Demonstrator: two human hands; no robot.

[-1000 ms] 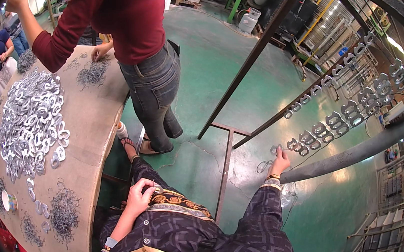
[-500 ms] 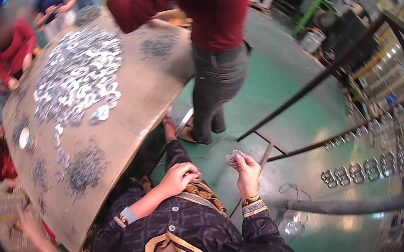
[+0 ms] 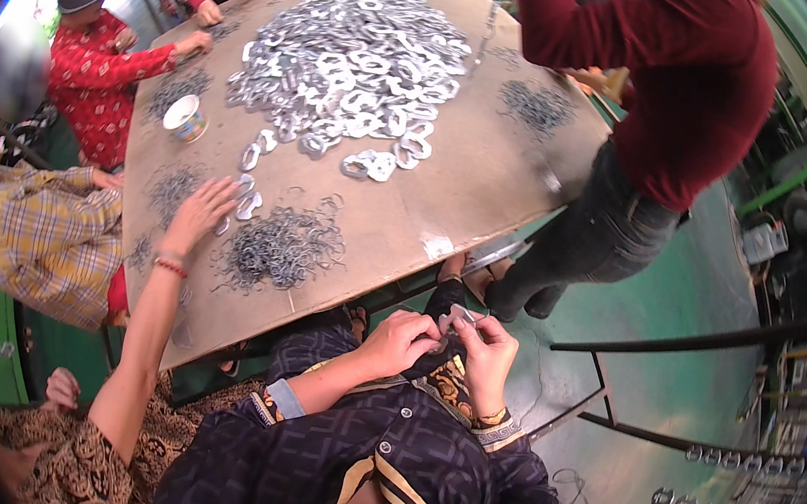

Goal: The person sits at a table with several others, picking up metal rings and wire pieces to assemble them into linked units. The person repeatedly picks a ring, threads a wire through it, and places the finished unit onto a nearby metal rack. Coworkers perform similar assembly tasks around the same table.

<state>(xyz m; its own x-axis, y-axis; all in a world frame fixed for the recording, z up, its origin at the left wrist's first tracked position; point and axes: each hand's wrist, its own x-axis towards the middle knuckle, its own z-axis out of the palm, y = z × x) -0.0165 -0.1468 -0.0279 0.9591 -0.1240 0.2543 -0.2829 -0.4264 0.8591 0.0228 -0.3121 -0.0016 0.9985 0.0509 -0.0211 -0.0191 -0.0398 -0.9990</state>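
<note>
Green floor lies beneath both hands, now brought together over the lap, whereas a moment ago the right hand [image 3: 489, 355] reached toward the rack. Left hand [image 3: 401, 340] and right are pinched together on a small metal ring piece [image 3: 457, 318] (freshly fetched, it seems). Beyond the grip, wire clips [image 3: 278, 249], then the heap of metal rings [image 3: 357, 60] on the brown table [image 3: 493, 177].

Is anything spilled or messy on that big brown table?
Nothing looks spilled. The big pile of flat metal pieces sits heaped mid-table, with a few strays at its near edge. The small wire clips lie in separate heaps. Both hands, left hand and right hand, hold one metal piece.
</note>
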